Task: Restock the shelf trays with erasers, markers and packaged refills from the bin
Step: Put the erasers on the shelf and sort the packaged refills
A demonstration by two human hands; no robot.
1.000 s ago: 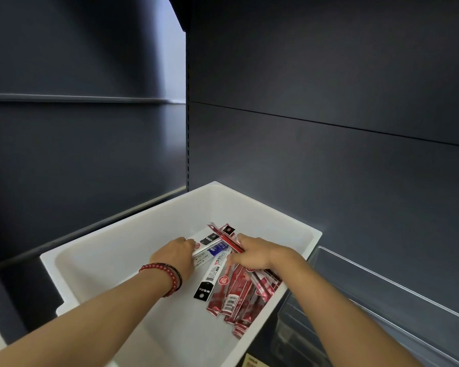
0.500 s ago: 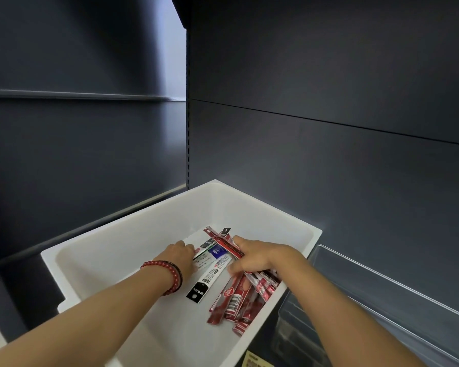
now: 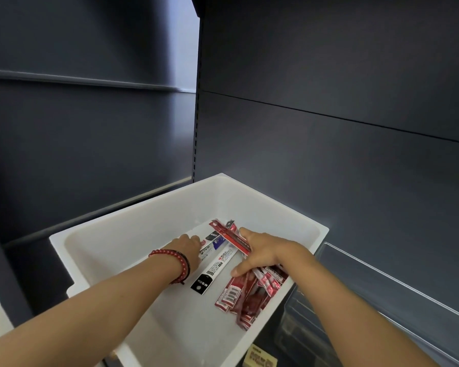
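Right hand point(image 3: 265, 254) clamped the red refill packs point(image 3: 233, 238), long axis slanting far-left to near-right in the bin point(image 3: 117, 234); left hand point(image 3: 186, 246) lay on white packs point(image 3: 217, 263), grip unclear.

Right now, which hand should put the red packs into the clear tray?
Right hand. It grips a bunch of red packs, and the clear tray sits on its side. The left hand touches the white packs, farther away.

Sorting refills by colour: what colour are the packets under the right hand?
Red with white barcode labels: the refill packets under the right hand. Head view.
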